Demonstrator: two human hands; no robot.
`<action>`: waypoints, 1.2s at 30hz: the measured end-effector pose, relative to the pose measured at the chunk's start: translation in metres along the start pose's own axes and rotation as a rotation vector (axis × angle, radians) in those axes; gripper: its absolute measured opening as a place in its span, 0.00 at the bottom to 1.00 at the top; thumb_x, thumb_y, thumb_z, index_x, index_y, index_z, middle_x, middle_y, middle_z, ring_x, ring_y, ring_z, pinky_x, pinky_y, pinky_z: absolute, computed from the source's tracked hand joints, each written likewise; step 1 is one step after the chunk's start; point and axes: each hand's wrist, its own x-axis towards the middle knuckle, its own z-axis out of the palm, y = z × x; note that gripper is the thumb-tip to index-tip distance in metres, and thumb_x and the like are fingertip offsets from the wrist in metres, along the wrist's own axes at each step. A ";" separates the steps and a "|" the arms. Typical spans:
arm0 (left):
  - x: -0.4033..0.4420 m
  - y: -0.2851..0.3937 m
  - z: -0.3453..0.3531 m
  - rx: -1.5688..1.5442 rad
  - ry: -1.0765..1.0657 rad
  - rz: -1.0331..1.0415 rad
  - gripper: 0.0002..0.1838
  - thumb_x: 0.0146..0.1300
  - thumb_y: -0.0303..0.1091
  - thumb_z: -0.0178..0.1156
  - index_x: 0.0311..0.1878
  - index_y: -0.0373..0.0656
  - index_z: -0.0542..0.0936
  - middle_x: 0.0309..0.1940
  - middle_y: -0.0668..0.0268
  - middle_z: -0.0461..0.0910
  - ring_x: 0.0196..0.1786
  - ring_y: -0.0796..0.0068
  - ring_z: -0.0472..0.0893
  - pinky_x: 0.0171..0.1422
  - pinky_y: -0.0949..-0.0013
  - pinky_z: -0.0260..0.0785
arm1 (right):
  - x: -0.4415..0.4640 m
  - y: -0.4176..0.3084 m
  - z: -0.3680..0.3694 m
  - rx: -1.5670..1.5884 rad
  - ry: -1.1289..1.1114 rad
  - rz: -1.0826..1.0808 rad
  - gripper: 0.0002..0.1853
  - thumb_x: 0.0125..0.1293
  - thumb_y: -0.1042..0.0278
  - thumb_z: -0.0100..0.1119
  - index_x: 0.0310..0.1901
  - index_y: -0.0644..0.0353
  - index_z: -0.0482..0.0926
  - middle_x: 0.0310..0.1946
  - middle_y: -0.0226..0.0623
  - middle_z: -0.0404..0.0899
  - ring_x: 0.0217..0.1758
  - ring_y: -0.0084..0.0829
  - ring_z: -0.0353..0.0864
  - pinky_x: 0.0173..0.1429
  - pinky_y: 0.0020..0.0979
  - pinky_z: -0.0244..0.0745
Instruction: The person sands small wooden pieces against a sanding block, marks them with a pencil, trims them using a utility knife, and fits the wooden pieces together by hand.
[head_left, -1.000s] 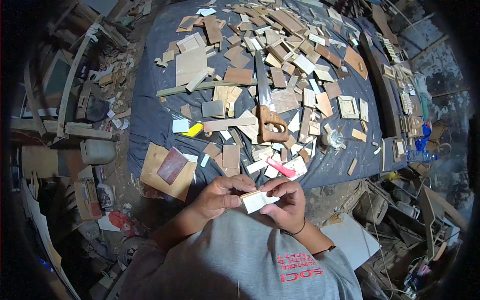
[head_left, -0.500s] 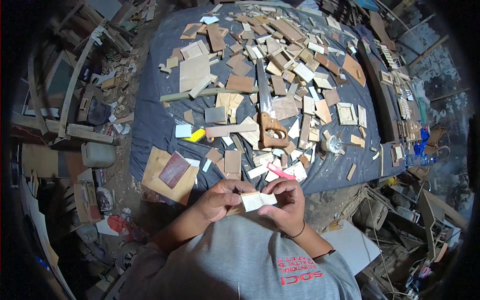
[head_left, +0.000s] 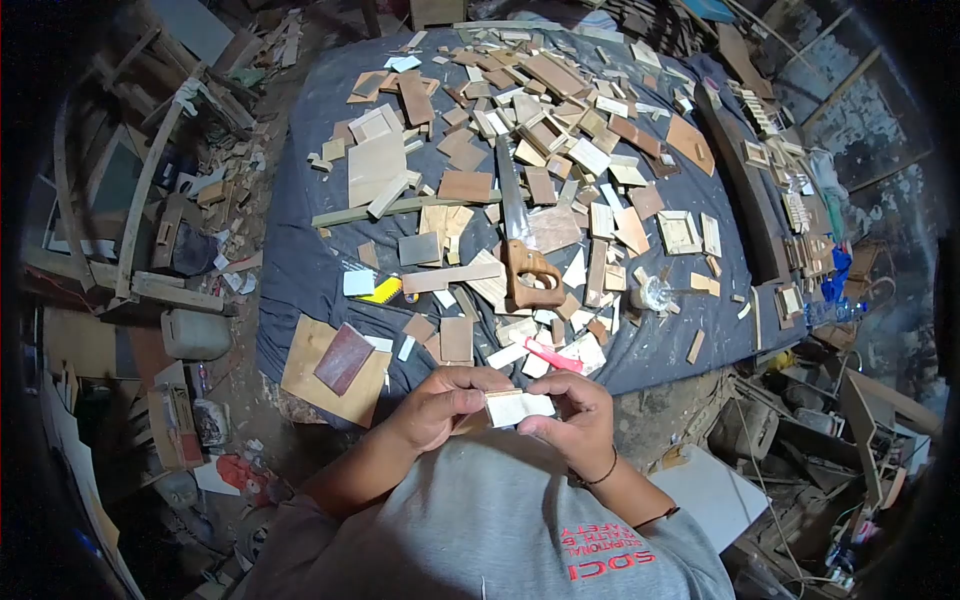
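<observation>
In front of my chest I hold a small white-faced wooden piece [head_left: 521,409] with a bare wood strip along its upper left edge. My left hand [head_left: 435,408] pinches its left end between thumb and fingers. At the other end, my right hand [head_left: 578,414] grips it with the thumb below and the fingers above. Just beyond my hands on the cloth lies a pink-red object [head_left: 550,354], its kind unclear. A handsaw with a wooden handle [head_left: 533,278] rests farther in, blade pointing away.
A dark cloth [head_left: 285,270] covers the table, with many wood offcuts strewn over it. A reddish-brown sheet [head_left: 348,358] lies on a plywood board [head_left: 305,385] at the near left corner. A plastic jerrycan [head_left: 196,334] and scrap wood clutter the floor.
The view has shifted slightly. The white-faced piece has turned a little, showing its face more squarely; both hands keep their grip on it.
</observation>
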 end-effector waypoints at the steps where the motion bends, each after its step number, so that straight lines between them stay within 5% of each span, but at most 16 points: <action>1: 0.000 -0.001 0.000 0.009 -0.006 0.002 0.20 0.63 0.36 0.59 0.52 0.30 0.79 0.50 0.57 0.79 0.55 0.69 0.77 0.64 0.67 0.65 | -0.003 0.001 -0.004 -0.012 -0.041 0.030 0.22 0.45 0.67 0.79 0.41 0.66 0.81 0.35 0.36 0.81 0.38 0.26 0.79 0.43 0.26 0.72; 9: 0.003 -0.002 0.012 0.008 0.085 -0.064 0.21 0.63 0.37 0.61 0.53 0.31 0.78 0.50 0.56 0.80 0.56 0.66 0.77 0.64 0.65 0.65 | -0.008 0.003 -0.007 -0.049 0.002 0.042 0.22 0.47 0.67 0.79 0.42 0.67 0.81 0.37 0.35 0.81 0.38 0.25 0.79 0.43 0.26 0.73; 19: 0.001 -0.019 -0.001 0.042 0.186 -0.111 0.18 0.66 0.35 0.57 0.54 0.33 0.76 0.49 0.56 0.80 0.55 0.67 0.78 0.65 0.63 0.66 | -0.004 0.012 -0.005 -0.595 -0.140 -0.214 0.20 0.56 0.55 0.69 0.44 0.62 0.81 0.34 0.46 0.83 0.35 0.44 0.83 0.38 0.37 0.77; 25: -0.004 -0.017 -0.009 0.049 0.237 -0.108 0.18 0.67 0.36 0.57 0.54 0.32 0.75 0.46 0.58 0.80 0.49 0.70 0.80 0.56 0.65 0.72 | 0.002 0.016 0.004 -0.640 -0.194 -0.167 0.12 0.61 0.66 0.64 0.44 0.64 0.80 0.31 0.46 0.82 0.33 0.42 0.82 0.36 0.35 0.75; 28: -0.005 -0.015 -0.017 0.024 0.304 -0.130 0.18 0.71 0.39 0.52 0.54 0.35 0.76 0.42 0.62 0.81 0.43 0.73 0.81 0.46 0.71 0.75 | 0.006 0.035 0.013 -0.455 -0.184 0.026 0.08 0.64 0.70 0.61 0.42 0.64 0.80 0.30 0.38 0.82 0.32 0.26 0.79 0.36 0.29 0.73; 33: -0.008 -0.042 -0.079 -0.143 0.588 -0.144 0.20 0.72 0.45 0.49 0.52 0.38 0.77 0.40 0.60 0.81 0.38 0.69 0.82 0.40 0.67 0.76 | 0.021 0.148 0.012 -0.112 -0.113 0.497 0.08 0.65 0.67 0.59 0.33 0.64 0.78 0.26 0.29 0.78 0.28 0.21 0.74 0.32 0.25 0.68; 36: -0.023 -0.060 -0.119 -0.164 0.740 -0.165 0.22 0.71 0.50 0.48 0.53 0.40 0.76 0.40 0.60 0.81 0.40 0.69 0.81 0.42 0.65 0.76 | 0.014 0.220 0.013 -0.178 -0.089 0.693 0.09 0.63 0.66 0.61 0.31 0.62 0.78 0.24 0.28 0.77 0.27 0.21 0.72 0.33 0.24 0.67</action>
